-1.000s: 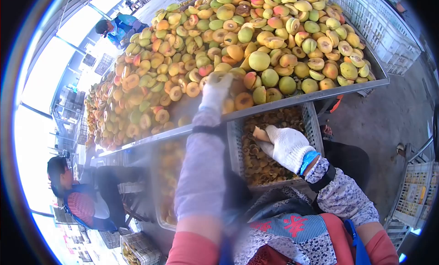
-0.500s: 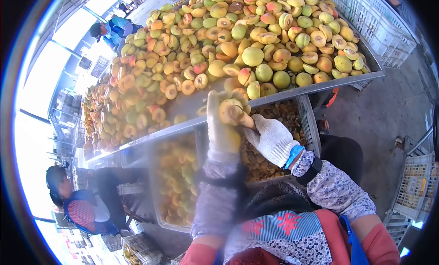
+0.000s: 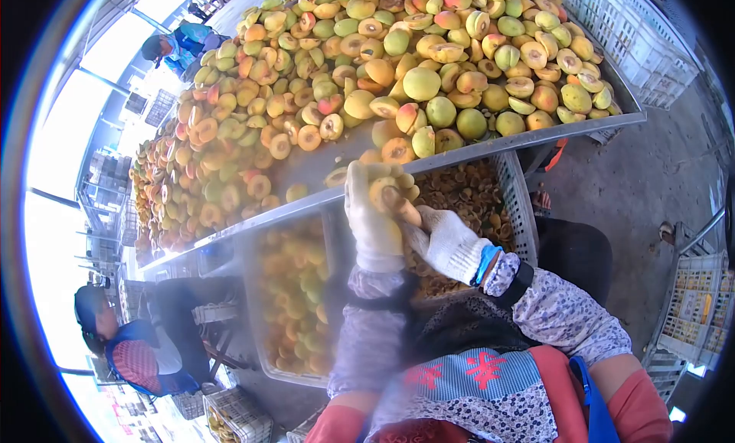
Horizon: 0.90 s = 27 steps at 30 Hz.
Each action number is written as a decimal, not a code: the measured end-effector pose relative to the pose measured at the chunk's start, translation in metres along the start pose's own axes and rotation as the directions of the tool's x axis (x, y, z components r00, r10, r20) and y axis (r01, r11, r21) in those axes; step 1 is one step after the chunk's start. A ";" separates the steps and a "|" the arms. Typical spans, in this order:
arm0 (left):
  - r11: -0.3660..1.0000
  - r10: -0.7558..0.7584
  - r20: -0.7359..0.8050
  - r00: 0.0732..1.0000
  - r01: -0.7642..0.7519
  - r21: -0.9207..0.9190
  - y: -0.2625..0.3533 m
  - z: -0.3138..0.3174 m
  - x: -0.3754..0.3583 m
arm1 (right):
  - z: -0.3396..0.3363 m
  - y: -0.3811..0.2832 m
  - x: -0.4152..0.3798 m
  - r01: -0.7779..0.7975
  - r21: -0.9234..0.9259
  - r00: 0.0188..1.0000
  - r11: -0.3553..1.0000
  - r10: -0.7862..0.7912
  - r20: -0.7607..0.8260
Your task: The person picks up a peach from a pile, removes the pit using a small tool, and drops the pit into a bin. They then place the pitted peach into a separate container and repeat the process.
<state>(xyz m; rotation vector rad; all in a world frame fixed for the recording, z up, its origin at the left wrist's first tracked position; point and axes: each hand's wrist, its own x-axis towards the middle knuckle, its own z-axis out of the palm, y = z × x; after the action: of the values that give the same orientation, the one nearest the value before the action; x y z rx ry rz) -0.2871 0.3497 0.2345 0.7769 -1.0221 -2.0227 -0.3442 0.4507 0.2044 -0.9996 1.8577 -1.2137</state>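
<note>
In front of me, just below the table's edge, my left hand [image 3: 373, 232] in a pale glove is closed around a yellow peach [image 3: 380, 190]. My right hand [image 3: 455, 242], in a white knit glove with a blue band at the wrist, grips a short brown tool with a wooden-looking handle [image 3: 406, 210]. Its far end meets the peach; the tip is hidden there. Beyond my hands, a metal-rimmed table [image 3: 528, 141] bears a heap of whole and halved peaches [image 3: 421, 89].
Under the table edge, a crate [image 3: 524, 217] holds brown pits or scraps [image 3: 467, 194]. A tub [image 3: 264, 347] of yellow-green peach pieces stands left of it. One person [image 3: 138, 343] sits at left, another [image 3: 180, 49] at far left. White crates [image 3: 624, 45] are stacked at right.
Both hands have moved slightly down, with the tool still against the peach. The view has shifted a little.
</note>
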 end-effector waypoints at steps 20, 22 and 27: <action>0.975 0.186 -0.014 0.982 -0.183 0.127 -0.019 0.000 0.001 | 0.001 -0.001 -0.006 -0.133 0.237 0.988 0.962 0.110 0.106; 0.970 0.214 -0.035 0.976 -0.208 0.125 -0.017 -0.001 0.003 | -0.004 -0.005 -0.006 -0.132 0.170 0.987 0.977 0.114 0.109; 0.965 -0.075 0.097 0.993 0.048 0.258 0.001 -0.010 0.011 | 0.000 0.013 -0.005 0.044 0.113 0.988 0.993 -0.060 0.139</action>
<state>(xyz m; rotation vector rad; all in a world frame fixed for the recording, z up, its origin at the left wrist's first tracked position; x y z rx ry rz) -0.2854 0.3367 0.2284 0.8501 -1.3547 -2.0262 -0.3453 0.4585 0.1926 -1.0514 1.6461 -1.2282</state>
